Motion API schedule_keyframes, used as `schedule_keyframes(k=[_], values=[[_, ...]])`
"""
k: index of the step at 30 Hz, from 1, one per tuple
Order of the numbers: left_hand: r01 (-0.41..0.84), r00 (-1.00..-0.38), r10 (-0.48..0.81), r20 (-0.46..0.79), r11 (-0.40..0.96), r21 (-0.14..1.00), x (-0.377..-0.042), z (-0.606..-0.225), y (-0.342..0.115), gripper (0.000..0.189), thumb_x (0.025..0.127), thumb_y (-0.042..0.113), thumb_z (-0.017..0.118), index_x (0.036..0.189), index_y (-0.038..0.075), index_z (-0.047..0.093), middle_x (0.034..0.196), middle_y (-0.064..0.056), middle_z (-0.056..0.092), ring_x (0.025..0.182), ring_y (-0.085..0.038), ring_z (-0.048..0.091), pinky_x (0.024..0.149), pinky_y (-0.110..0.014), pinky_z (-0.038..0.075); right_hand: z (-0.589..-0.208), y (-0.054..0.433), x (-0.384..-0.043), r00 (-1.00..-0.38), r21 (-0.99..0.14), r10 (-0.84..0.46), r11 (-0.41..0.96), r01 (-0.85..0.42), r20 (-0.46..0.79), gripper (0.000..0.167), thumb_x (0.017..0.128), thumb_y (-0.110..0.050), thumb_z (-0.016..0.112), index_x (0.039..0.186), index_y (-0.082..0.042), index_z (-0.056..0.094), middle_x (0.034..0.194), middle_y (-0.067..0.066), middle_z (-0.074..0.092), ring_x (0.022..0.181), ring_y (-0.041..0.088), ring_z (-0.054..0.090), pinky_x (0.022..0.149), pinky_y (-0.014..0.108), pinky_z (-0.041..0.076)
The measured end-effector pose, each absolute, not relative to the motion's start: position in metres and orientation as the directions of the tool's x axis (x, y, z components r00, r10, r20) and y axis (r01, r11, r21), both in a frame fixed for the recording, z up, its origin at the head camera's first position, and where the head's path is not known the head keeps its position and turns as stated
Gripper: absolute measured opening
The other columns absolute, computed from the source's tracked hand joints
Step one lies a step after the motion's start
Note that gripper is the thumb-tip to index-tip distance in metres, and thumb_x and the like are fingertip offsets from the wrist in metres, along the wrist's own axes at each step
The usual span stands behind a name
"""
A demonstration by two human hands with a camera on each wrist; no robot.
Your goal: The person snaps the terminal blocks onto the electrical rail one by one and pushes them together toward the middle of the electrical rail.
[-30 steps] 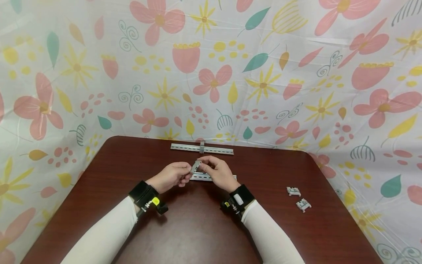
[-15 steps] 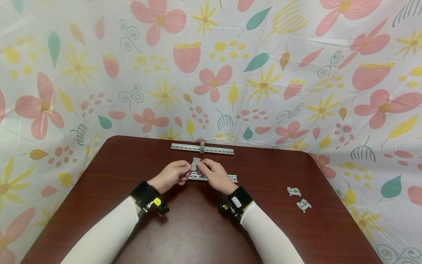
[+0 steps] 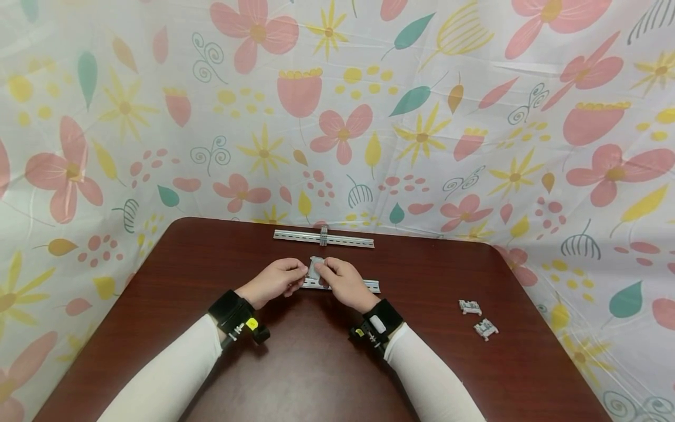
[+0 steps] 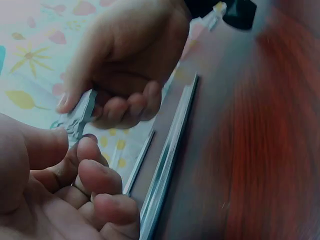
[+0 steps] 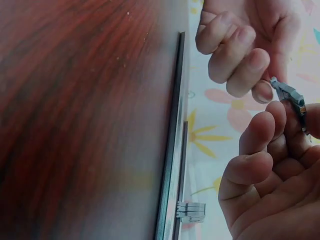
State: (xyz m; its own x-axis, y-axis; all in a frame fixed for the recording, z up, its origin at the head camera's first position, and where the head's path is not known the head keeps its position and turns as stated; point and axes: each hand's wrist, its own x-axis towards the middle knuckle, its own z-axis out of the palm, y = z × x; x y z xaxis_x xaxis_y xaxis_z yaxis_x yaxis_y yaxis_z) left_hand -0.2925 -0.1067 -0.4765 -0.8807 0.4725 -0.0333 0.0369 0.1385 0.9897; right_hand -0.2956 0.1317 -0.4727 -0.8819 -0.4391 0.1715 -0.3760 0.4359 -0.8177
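The two hands are close to each other in front of the person, and between them they hold one small grey module (image 3: 315,267). The right hand (image 3: 345,283) pinches it from the side, with the thumb lying on the broad face of the piece and the fingers behind. The left hand (image 3: 273,281) pinches the opposite edge with the tips of thumb and forefinger; its other fingers are curled loosely. The module is in the air, above the near metal rail (image 3: 371,286) and apart from it, as both wrist views show.

This near rail lies flat on the table (image 3: 327,357), its middle part partly covered by the right hand in the head view. Behind it, toward the back edge, the far metal rail (image 3: 295,235) lies almost parallel. A narrow grey block (image 3: 324,235) sits across the far rail, about at its middle.

At the right side of the table, well apart from the hands, there are two loose modules, the first (image 3: 469,306) a little behind the second (image 3: 486,329). The person wears white sleeves (image 3: 167,368) and black wrist bands (image 3: 230,310). A cloth (image 3: 337,117) printed with flowers and leaves hangs behind the table.
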Motion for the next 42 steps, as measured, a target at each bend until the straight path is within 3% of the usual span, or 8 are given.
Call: schedule_keyframes(k=[5,8,11,17,26,27,34,42], values=[[0.154,-0.927,0.375,0.018,0.335,0.930,-0.296,-0.476,-0.116,0.027,0.118,0.025,0.060,0.120,0.000,0.072,0.096,-0.010,0.064,0.066,-0.020,0.051,0.068,-0.035,0.045,-0.475,0.132,-0.299,-0.895,-0.835,-0.425,0.439,-0.333,0.134,0.047,0.120,-0.042,0.052,0.085,-0.011,0.058,0.084,0.004,0.067,0.073,0.022,0.061,0.069,0.035,0.046],[0.255,-0.935,0.345,0.085,0.485,0.836,-0.298,-0.477,-0.120,0.021,0.114,0.025,0.068,0.122,0.008,0.075,0.112,-0.009,0.068,0.079,-0.020,0.060,0.080,-0.039,0.052,-0.474,0.131,-0.301,-0.908,-0.837,-0.408,0.459,-0.297,0.098,0.047,0.120,-0.040,0.050,0.084,-0.012,0.055,0.081,0.005,0.065,0.069,0.022,0.056,0.068,0.034,0.042],[0.319,-0.927,0.354,0.124,0.570,0.757,-0.299,-0.480,-0.123,0.023,0.109,0.025,0.076,0.124,0.007,0.076,0.122,-0.008,0.066,0.099,-0.023,0.065,0.092,-0.044,0.054,-0.473,0.130,-0.302,-0.918,-0.824,-0.392,0.501,-0.266,0.059,0.045,0.120,-0.038,0.048,0.085,-0.011,0.055,0.077,0.005,0.061,0.065,0.021,0.052,0.066,0.035,0.042],[0.396,-0.911,0.381,0.160,0.695,0.600,-0.301,-0.488,-0.125,0.039,0.101,0.027,0.086,0.132,0.005,0.077,0.125,-0.008,0.064,0.120,-0.030,0.059,0.097,-0.049,0.056,-0.472,0.122,-0.310,-0.924,-0.709,-0.382,0.646,-0.283,0.021,0.045,0.119,-0.037,0.044,0.085,-0.013,0.062,0.071,-0.001,0.056,0.061,0.017,0.051,0.067,0.036,0.044],[0.433,-0.896,0.412,0.163,0.734,0.524,-0.294,-0.488,-0.121,0.024,0.101,0.017,0.085,0.124,0.011,0.084,0.125,-0.006,0.070,0.121,-0.031,0.062,0.099,-0.051,0.055,-0.464,0.110,-0.325,-0.901,-0.609,-0.433,0.718,-0.337,-0.011,0.045,0.117,-0.021,0.045,0.073,-0.016,0.053,0.068,-0.001,0.043,0.060,0.017,0.039,0.068,0.037,0.037],[0.431,-0.897,0.410,0.164,0.734,0.524,-0.293,-0.487,-0.121,0.024,0.101,0.017,0.085,0.123,0.011,0.085,0.124,-0.005,0.071,0.121,-0.031,0.062,0.099,-0.051,0.055,-0.474,0.112,-0.334,-0.894,-0.593,-0.448,0.717,-0.366,0.010,0.046,0.117,-0.026,0.044,0.073,-0.019,0.052,0.069,-0.002,0.042,0.061,0.016,0.038,0.068,0.037,0.037],[0.415,-0.906,0.395,0.155,0.748,0.517,-0.291,-0.487,-0.119,0.022,0.101,0.015,0.085,0.123,0.011,0.085,0.119,-0.003,0.071,0.118,-0.030,0.062,0.098,-0.050,0.054,-0.462,0.103,-0.331,-0.906,-0.516,-0.418,0.792,-0.326,-0.068,0.044,0.115,-0.020,0.048,0.073,-0.014,0.062,0.066,0.001,0.055,0.058,0.019,0.054,0.069,0.038,0.048],[0.425,-0.902,0.398,0.169,0.746,0.512,-0.290,-0.485,-0.117,0.023,0.100,0.013,0.086,0.122,0.010,0.085,0.117,-0.004,0.072,0.117,-0.030,0.063,0.096,-0.049,0.054,-0.464,0.104,-0.333,-0.915,-0.516,-0.376,0.818,-0.255,-0.145,0.047,0.117,-0.024,0.048,0.073,-0.015,0.062,0.052,0.000,0.051,0.047,0.019,0.054,0.060,0.033,0.045]])
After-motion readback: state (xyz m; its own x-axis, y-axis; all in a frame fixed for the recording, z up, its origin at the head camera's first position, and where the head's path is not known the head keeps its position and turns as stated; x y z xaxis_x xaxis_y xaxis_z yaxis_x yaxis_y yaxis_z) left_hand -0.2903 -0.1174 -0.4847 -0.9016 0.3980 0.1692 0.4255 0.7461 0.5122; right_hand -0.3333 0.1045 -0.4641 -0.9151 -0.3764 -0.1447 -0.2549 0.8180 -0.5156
